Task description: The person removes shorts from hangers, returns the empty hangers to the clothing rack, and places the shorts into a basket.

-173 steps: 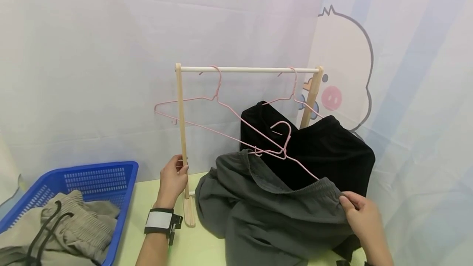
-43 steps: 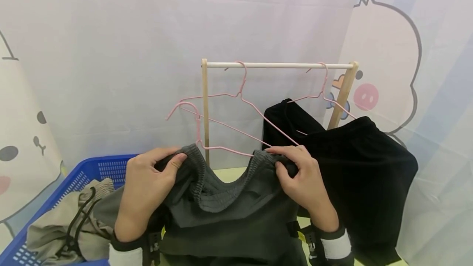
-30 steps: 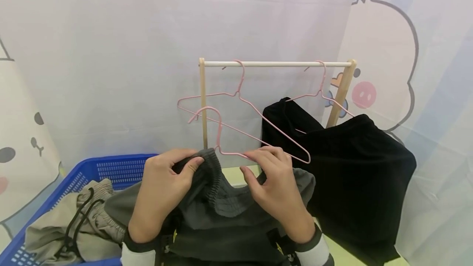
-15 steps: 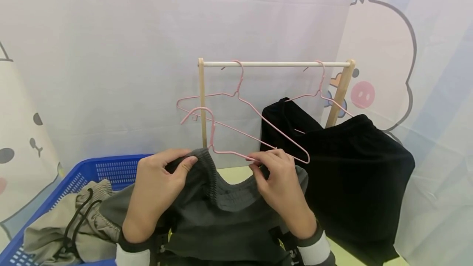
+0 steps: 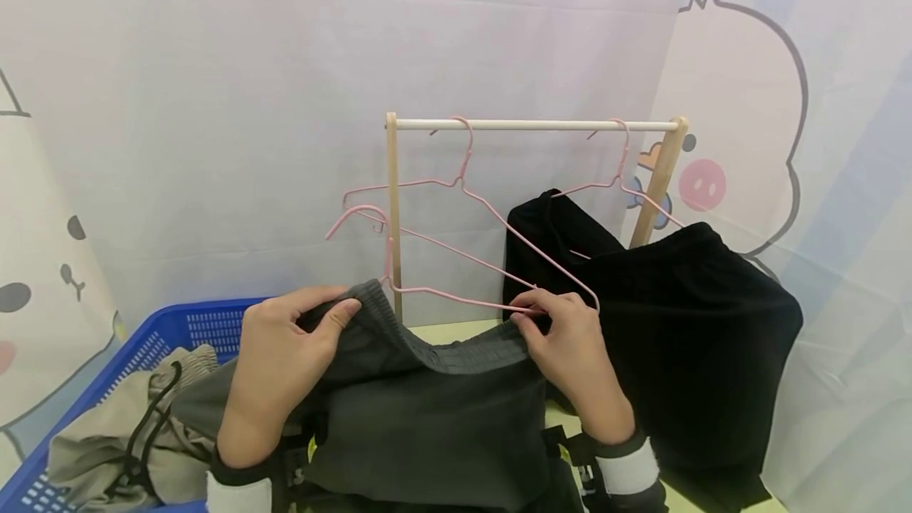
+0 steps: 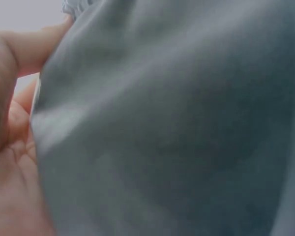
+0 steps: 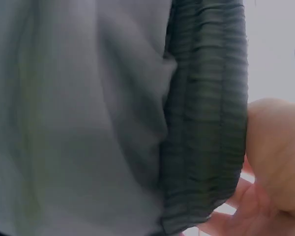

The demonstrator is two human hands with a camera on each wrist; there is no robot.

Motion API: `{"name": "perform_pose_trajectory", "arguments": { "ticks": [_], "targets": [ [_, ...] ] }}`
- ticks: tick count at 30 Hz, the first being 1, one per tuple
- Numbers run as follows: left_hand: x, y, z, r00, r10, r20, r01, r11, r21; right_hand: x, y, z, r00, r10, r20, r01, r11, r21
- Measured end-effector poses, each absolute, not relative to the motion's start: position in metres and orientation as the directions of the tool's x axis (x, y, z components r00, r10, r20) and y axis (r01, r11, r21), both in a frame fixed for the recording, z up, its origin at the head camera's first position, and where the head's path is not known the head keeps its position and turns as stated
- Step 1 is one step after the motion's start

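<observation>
Grey elastic-waist trousers (image 5: pixel 435 426) are held up in front of the rack, with a pink wire hanger (image 5: pixel 445 295) at their waistband. My left hand (image 5: pixel 285 362) pinches the waistband's left corner, close to where the hanger arm enters the cloth. On the other side, my right hand (image 5: pixel 573 355) pinches the waistband's right part, its fingertips right at the hanger's right arm. The hanger's hook points up and left, free of the rail. Grey cloth fills most of the left wrist view; the right wrist view shows the gathered waistband (image 7: pixel 206 118) beside the fingers.
Behind stands a wooden rack with a white rail (image 5: pixel 541 125). A bare pink hanger (image 5: pixel 466 157) and black trousers (image 5: pixel 684 339) on another hanger hang from it. At left, a blue basket (image 5: pixel 207 311) holds beige trousers (image 5: pixel 142 426) with black drawstrings.
My left hand has left the rack post and taken the grey waistband. Most recently, my hands have spread apart, stretching the waistband wider, and the hanger has shifted left.
</observation>
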State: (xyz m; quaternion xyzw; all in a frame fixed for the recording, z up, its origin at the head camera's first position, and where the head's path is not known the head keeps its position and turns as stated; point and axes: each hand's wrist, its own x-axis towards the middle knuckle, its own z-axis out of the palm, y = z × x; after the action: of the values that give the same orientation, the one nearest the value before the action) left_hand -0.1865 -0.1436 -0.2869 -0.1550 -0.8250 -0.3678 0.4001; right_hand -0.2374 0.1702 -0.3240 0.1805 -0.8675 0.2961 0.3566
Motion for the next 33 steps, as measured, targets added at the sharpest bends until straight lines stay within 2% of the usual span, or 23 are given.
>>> {"name": "perform_pose_trajectory", "arguments": {
  "ticks": [5,9,18,33],
  "targets": [
    [-0.186,-0.144,-0.285,-0.638,-0.035,0.77,0.546,0.684,0.483,-0.236,0.182,-0.321,-0.78,-0.083,0.62,-0.45,0.763,-0.464],
    [-0.186,-0.144,-0.285,-0.637,-0.039,0.77,0.546,0.681,0.487,-0.234,0.189,-0.318,-0.829,-0.106,0.55,-0.434,0.741,-0.512],
    [-0.185,-0.151,-0.288,-0.628,-0.048,0.777,0.553,0.675,0.489,-0.233,0.198,-0.313,-0.877,-0.131,0.462,-0.409,0.708,-0.576],
    [-0.182,-0.158,-0.288,-0.622,-0.083,0.779,0.527,0.691,0.495,-0.228,0.209,-0.308,-0.922,-0.156,0.354,-0.352,0.718,-0.601]
  ]
}}
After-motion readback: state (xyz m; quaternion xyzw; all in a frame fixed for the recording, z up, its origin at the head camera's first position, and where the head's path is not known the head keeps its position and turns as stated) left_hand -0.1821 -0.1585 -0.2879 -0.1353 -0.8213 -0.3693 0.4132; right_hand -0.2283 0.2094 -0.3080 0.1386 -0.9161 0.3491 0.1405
